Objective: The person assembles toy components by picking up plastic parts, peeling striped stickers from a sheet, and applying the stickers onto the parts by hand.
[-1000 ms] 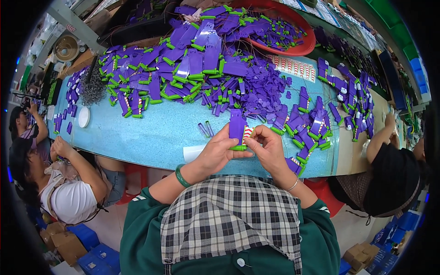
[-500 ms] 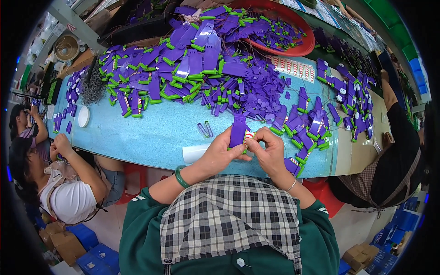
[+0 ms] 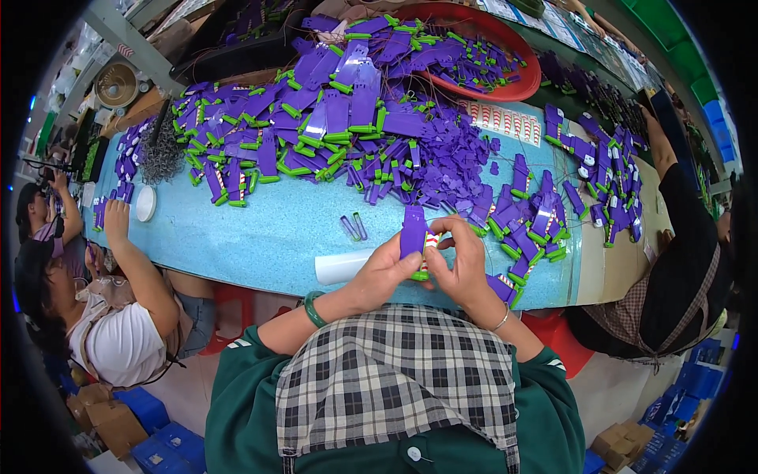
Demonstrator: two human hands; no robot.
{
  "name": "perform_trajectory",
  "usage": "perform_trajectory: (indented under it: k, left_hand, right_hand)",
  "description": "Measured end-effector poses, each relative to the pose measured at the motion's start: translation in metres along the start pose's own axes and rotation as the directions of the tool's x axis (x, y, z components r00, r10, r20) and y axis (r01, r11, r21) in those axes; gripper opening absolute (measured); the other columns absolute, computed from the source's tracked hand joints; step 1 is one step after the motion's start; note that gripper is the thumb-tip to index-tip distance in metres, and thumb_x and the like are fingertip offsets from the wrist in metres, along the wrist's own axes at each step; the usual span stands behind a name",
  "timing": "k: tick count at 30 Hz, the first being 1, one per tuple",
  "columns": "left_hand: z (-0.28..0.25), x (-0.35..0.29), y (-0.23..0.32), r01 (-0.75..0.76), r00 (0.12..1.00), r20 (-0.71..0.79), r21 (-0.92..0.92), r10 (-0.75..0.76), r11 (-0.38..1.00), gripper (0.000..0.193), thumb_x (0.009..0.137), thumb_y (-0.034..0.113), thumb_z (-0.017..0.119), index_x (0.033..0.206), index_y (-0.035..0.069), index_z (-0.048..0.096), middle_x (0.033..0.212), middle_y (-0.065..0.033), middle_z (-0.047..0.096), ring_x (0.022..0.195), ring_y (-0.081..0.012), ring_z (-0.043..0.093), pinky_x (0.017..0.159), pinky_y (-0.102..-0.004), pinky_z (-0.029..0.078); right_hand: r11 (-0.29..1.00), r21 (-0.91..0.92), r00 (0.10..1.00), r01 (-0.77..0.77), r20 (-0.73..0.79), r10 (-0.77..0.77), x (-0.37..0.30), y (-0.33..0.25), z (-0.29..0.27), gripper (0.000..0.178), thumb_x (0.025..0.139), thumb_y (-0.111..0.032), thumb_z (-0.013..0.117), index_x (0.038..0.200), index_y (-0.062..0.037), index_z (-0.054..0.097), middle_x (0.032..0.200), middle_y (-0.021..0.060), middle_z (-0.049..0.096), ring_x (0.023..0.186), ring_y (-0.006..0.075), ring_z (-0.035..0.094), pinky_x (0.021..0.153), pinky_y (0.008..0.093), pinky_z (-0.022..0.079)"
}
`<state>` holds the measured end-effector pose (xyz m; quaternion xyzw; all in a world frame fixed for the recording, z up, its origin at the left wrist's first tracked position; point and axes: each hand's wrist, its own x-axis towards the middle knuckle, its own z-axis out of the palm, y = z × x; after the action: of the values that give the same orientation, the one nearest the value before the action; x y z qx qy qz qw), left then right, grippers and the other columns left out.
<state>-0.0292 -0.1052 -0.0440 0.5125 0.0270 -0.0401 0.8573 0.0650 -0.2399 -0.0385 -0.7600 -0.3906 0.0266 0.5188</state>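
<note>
My left hand (image 3: 380, 275) grips a flat purple plastic piece (image 3: 412, 231) with a green end, its thumb lying across the lower front. Along the piece's right side runs a red-and-white striped sticker (image 3: 432, 239). My right hand (image 3: 463, 265) is closed at that side, thumb against the striped edge and fingers curled behind. Just beyond both hands spreads a large heap of purple-and-green pieces (image 3: 335, 110), with small purple parts (image 3: 450, 158) at its near right. To the right of my hands lie several striped pieces (image 3: 545, 213).
A white tube-like roll (image 3: 341, 267) lies left of my hands, near two small purple-and-green parts (image 3: 354, 227). Farther off are a red basin (image 3: 529, 79), a striped sticker sheet (image 3: 505, 122) and a white round lid (image 3: 146, 203). Co-workers sit at left (image 3: 122, 340) and right (image 3: 679, 276).
My right thumb and fingers have shifted closer against the striped side of the piece. The left co-worker's arm has reached forward onto the table; the right co-worker's arm has shifted slightly.
</note>
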Motion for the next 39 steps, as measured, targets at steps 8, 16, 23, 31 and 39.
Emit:
perform_trajectory:
  k: [8,16,23,31,39]
  left_hand:
    - [0.003,0.008,-0.005,0.435,0.900,0.217,-0.438,-0.377,0.787,0.040,0.097,0.042,0.031,0.082,0.008,0.046,0.064,-0.0038,0.046,0.051,-0.0144,0.047,0.045,-0.0270,0.038]
    - [0.000,0.007,0.007,0.435,0.876,0.372,-0.339,-0.306,0.834,0.037,0.098,0.035,0.033,0.088,0.004,0.050,0.063,-0.0022,0.046,0.046,-0.0090,0.038,0.040,-0.0213,0.029]
    - [-0.019,0.013,0.047,-0.544,0.568,0.520,0.819,0.638,-0.184,0.025,0.063,0.007,0.068,0.084,0.005,0.053,0.097,-0.0123,0.058,0.092,-0.0316,0.060,0.074,-0.0404,0.052]
    - [-0.018,0.006,0.034,-0.601,0.482,0.673,0.720,0.561,-0.348,0.025,0.060,-0.004,0.067,0.082,0.004,0.058,0.092,-0.0093,0.056,0.088,-0.0261,0.060,0.066,-0.0289,0.053]
    - [-0.015,0.001,0.032,-0.703,0.395,0.721,0.636,0.569,-0.318,0.022,0.059,-0.002,0.067,0.080,-0.001,0.061,0.090,-0.0105,0.056,0.086,-0.0277,0.061,0.064,-0.0306,0.055]
  right_hand:
    - [0.929,0.345,0.947,-0.132,0.321,0.015,0.007,0.004,0.002,0.030,0.073,-0.014,0.069,0.098,-0.0002,0.060,0.104,0.0114,0.059,0.085,0.0177,0.060,0.078,0.0313,0.047]
    - [0.493,0.695,0.851,-0.523,0.454,0.264,0.004,-0.004,-0.006,0.041,0.088,-0.033,0.052,0.096,0.0065,0.060,0.103,0.0158,0.061,0.091,0.0173,0.059,0.084,0.0300,0.046]
    - [0.447,0.716,0.843,-0.536,0.426,0.329,0.011,0.004,-0.015,0.029,0.087,-0.022,0.054,0.106,-0.0013,0.059,0.102,0.0064,0.061,0.097,0.0140,0.056,0.085,0.0315,0.043]
    - [0.378,0.722,0.811,-0.579,0.465,0.355,0.016,-0.004,-0.008,0.008,0.082,-0.010,0.062,0.077,-0.0048,0.060,0.074,-0.0037,0.057,0.070,0.0040,0.048,0.065,0.0209,0.038]
    - [0.198,0.637,0.655,-0.745,0.644,0.395,0.010,-0.009,-0.001,0.014,0.084,-0.017,0.063,0.078,-0.0048,0.064,0.073,-0.0022,0.059,0.065,0.0039,0.051,0.061,0.0208,0.041]
